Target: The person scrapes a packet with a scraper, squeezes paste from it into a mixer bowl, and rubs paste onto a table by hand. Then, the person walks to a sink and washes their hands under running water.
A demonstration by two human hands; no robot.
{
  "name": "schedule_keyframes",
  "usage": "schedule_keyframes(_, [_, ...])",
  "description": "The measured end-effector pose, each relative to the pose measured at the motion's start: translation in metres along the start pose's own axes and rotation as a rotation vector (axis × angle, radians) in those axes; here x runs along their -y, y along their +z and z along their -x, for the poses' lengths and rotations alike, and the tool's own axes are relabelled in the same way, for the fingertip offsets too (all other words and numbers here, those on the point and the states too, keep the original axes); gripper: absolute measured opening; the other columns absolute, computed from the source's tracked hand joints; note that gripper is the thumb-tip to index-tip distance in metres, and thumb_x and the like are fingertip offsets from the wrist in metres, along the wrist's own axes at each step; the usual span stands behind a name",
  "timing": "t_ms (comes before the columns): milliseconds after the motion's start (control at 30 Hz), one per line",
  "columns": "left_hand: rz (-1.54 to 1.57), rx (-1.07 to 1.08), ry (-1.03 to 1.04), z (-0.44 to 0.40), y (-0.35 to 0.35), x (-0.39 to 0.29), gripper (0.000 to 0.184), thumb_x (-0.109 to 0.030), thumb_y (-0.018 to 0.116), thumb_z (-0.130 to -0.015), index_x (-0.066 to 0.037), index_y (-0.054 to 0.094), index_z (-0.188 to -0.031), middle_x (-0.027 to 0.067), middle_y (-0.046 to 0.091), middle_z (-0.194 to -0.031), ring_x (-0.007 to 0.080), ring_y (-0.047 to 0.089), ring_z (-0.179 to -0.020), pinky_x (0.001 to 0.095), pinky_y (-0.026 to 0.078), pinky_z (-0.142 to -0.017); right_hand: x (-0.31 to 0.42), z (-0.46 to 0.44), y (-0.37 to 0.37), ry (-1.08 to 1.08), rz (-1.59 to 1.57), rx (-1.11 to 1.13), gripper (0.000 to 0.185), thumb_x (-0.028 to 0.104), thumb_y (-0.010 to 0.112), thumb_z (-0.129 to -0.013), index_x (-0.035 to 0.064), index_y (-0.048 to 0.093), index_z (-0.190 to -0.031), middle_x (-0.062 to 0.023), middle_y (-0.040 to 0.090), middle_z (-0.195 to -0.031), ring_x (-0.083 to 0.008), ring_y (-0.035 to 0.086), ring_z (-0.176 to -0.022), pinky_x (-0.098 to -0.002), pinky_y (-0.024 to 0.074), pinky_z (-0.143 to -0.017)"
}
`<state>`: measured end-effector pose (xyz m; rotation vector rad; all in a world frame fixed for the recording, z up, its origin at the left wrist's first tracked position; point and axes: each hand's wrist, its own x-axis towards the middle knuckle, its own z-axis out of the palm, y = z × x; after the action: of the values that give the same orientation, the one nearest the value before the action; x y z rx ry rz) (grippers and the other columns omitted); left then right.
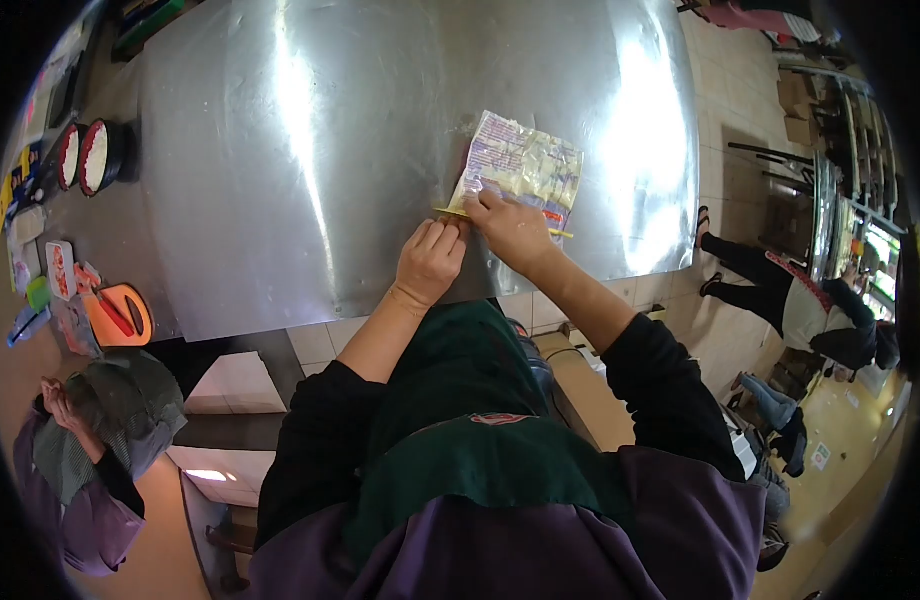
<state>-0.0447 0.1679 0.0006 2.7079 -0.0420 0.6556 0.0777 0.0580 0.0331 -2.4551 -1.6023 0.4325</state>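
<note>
Two bowls (96,158) stood side by side at upper left. At centre, the left hand (432,260) was closed on the left end of a yellow strip (562,234), apparently steadying it. The right hand (510,230) pinched the packet (528,165) by its lower edge. The packet lay flat on the table (380,120), presumably for firm support.

Single head-worn camera, looking forward and steeply down
From above the apron (490,465), at close range, its wide view (curved, with dark corners) centres near the left hand (432,262) and right hand (514,230), the metal table (390,130) ahead and tiled floor (722,75) at right.
</note>
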Motion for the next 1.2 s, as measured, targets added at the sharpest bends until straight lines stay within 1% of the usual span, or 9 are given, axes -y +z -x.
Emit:
schedule_keyframes(233, [-0.009,-0.016,-0.01,-0.005,-0.002,-0.001,0.01,-0.005,0.059,-0.071,0.002,0.061,-0.078,0.0092,0.057,-0.079,0.021,0.055,-0.074,0.0294,0.048,-0.071,0.015,0.004,0.015,0.169,-0.006,-0.118,0.015,0.013,0.056,-0.077,0.0091,0.052,-0.091,-0.0086,0.054,-0.08,-0.0261,0.063,-0.064,-0.0361,0.0506,-0.05])
schedule_keyframes(333, [0.021,-0.02,-0.03,-0.006,0.0,-0.002,0.006,-0.002,0.062,-0.072,0.001,0.061,-0.077,0.0074,0.054,-0.073,0.0203,0.054,-0.068,0.0295,0.048,-0.066,0.017,0.002,0.01,0.274,-0.048,-0.102,0.012,0.017,0.053,-0.083,0.0072,0.052,-0.09,-0.0092,0.055,-0.081,-0.0293,0.063,-0.066,-0.039,0.0505,-0.053])
schedule_keyframes(500, [0.004,0.035,-0.038,-0.008,-0.006,-0.003,0.016,-0.008,0.057,-0.07,-0.003,0.06,-0.085,0.0058,0.05,-0.075,0.0181,0.05,-0.074,0.0294,0.046,-0.072,0.002,0.018,-0.025,0.386,-0.661,-0.132,0.031,0.028,0.046,-0.091,0.0012,0.053,-0.106,-0.0166,0.057,-0.09,-0.0391,0.056,-0.089,-0.0437,0.0441,-0.075])
schedule_keyframes(600, [0.007,0.105,-0.036,-0.013,-0.011,-0.005,0.018,-0.01,0.057,-0.07,-0.005,0.06,-0.087,0.0056,0.048,-0.077,0.0182,0.05,-0.077,0.0298,0.046,-0.073,0.002,0.032,-0.036,0.47,-0.622,-0.247,0.033,0.024,0.051,-0.089,-0.0001,0.051,-0.112,-0.0189,0.057,-0.09,-0.0397,0.053,-0.093,-0.0442,0.0412,-0.079])
schedule_keyframes(700, [-0.003,0.122,-0.018,-0.016,-0.01,-0.008,0.017,-0.01,0.057,-0.07,-0.003,0.06,-0.085,0.0065,0.05,-0.078,0.0195,0.05,-0.079,0.0297,0.046,-0.074,0.002,0.039,-0.017,0.444,-0.483,-0.374,0.028,0.018,0.054,-0.087,-0.0012,0.051,-0.106,-0.018,0.056,-0.094,-0.0396,0.054,-0.089,-0.0445,0.0426,-0.076])
schedule_keyframes(833, [0.027,0.089,0.067,-0.016,0.003,-0.008,0.015,-0.009,0.057,-0.07,0.0,0.06,-0.081,0.0076,0.051,-0.08,0.0215,0.051,-0.08,0.0305,0.046,-0.076,0.003,0.039,0.002,0.445,-0.459,-0.26,0.018,0.012,0.057,-0.084,-0.0002,0.05,-0.096,-0.0159,0.055,-0.092,-0.0382,0.055,-0.087,-0.0429,0.0447,-0.071])
schedule_keyframes(933, [0.053,-0.008,0.094,-0.015,0.009,-0.009,0.012,-0.007,0.058,-0.07,0.001,0.06,-0.078,0.0087,0.053,-0.08,0.0224,0.052,-0.08,0.0314,0.046,-0.077,0.004,0.036,0.008,0.308,-0.319,-0.233,0.014,0.01,0.058,-0.079,0.0024,0.049,-0.087,-0.0128,0.052,-0.087,-0.0328,0.056,-0.082,-0.0393,0.047,-0.066])
schedule_keyframes(1000, [0.1,-0.012,0.041,-0.014,0.009,-0.011,0.011,-0.006,0.059,-0.069,0.001,0.061,-0.078,0.0084,0.053,-0.078,0.0224,0.052,-0.079,0.0313,0.047,-0.078,0.003,0.036,0.007,0.064,-0.096,-0.259,0.014,0.009,0.057,-0.073,0.0052,0.048,-0.083,-0.0091,0.049,-0.081,-0.0263,0.055,-0.078,-0.0351,0.0482,-0.063])
schedule_keyframes(1200, [0.107,-0.021,0.022,-0.013,0.013,-0.014,0.006,-0.001,0.064,-0.07,0.0,0.058,-0.068,0.0079,0.053,-0.074,0.0223,0.054,-0.074,0.0313,0.049,-0.071,-0.01,0.026,0.009,0.022,0.068,-0.241,0.016,0.01,0.057,-0.069,0.0068,0.049,-0.083,-0.0056,0.049,-0.08,-0.0215,0.053,-0.075,-0.0322,0.0485,-0.06])
